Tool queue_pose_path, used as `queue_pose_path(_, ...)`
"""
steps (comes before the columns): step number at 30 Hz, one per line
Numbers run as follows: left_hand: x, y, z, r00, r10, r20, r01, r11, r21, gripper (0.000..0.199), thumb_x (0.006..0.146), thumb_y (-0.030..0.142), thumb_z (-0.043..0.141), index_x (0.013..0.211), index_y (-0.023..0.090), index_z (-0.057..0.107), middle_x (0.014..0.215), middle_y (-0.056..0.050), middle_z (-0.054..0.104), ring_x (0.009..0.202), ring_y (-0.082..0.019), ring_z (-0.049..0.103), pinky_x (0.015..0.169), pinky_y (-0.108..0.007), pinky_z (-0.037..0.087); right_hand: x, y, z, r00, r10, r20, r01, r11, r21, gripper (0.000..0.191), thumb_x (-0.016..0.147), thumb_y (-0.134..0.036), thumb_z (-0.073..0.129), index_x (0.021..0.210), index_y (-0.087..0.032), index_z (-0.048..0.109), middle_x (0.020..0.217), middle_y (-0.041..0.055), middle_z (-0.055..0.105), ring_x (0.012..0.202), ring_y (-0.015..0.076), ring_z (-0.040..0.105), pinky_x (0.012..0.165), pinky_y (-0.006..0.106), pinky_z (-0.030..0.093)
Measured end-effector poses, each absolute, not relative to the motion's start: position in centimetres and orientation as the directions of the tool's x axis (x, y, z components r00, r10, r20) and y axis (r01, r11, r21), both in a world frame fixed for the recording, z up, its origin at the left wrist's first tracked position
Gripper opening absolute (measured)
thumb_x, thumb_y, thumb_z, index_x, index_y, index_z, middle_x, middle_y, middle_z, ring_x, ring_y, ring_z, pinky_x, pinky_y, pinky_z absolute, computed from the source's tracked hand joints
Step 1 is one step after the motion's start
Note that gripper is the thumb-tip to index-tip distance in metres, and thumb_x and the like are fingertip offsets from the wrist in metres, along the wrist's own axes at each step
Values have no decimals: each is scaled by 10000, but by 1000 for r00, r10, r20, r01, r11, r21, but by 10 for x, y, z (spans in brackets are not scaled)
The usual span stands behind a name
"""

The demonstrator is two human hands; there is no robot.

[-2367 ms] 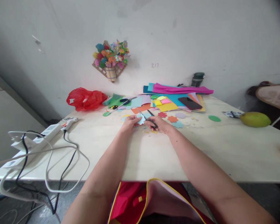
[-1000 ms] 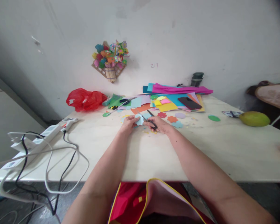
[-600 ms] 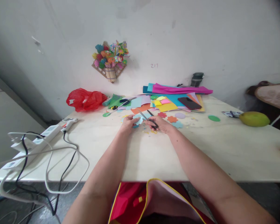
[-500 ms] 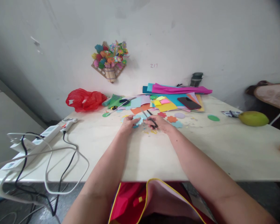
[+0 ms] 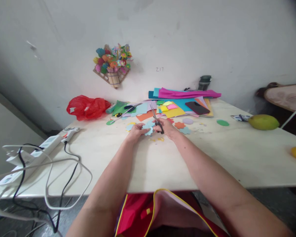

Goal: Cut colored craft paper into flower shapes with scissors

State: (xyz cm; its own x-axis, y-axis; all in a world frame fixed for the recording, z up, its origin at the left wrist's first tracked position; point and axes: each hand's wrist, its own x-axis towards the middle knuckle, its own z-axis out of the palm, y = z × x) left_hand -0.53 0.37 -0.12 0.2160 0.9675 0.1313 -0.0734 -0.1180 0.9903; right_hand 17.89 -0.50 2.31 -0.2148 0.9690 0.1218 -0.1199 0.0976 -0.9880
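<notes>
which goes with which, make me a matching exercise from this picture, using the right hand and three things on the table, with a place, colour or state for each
1. right hand
2. phone
3. plastic bag
4. power strip

A. lying on coloured sheets
B. white, furthest left of the four
C. red and crumpled
D. holding scissors

Pairs: 1-D, 2-A, 3-C, 4-B

Passage at 6, clutter at 12

Around the right hand, bare tabletop gives passage at 6 o'clock, between the forearms, and from 3 to 4. Scissors point to 11, over paper sheets that crowd 12; a phone lies at 2. A red bag bulks at 10, a power strip and cables at 8. Room behind the yellow-green fruit at 3 is hard to judge.
</notes>
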Motion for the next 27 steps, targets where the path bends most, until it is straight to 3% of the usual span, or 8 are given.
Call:
queue_pose_path(7, -3, -1, 3, 227, 968, 104, -80, -88, 993, 364, 472, 321, 893, 690, 131, 671, 600, -12, 659, 527, -109, 573, 527, -218, 401, 175, -5, 24, -172, 972, 161, -81, 149, -986, 327, 531, -96, 641, 850, -168, 620, 547, -56, 595, 490, 107, 536, 509, 222, 433)
queue_pose_path(15, -1, -2, 3, 244, 965, 93, -131, -62, 989, 363, 474, 339, 893, 659, 124, 665, 613, -26, 669, 534, -114, 578, 556, -233, 428, 172, 0, 19, -130, 954, 269, -53, 264, -963, 425, 511, -95, 629, 929, -160, 665, 532, -66, 568, 499, 120, 528, 524, 239, 437)
queue_pose_path(27, -3, 2, -1, 222, 970, 99, -96, -79, 992, 350, 519, 372, 872, 688, 124, 691, 637, -39, 684, 529, -113, 574, 527, -229, 403, 175, -5, 23, -144, 977, 155, -92, 142, -985, 361, 562, -124, 643, 920, -170, 639, 541, -46, 612, 467, 132, 579, 484, 227, 456)
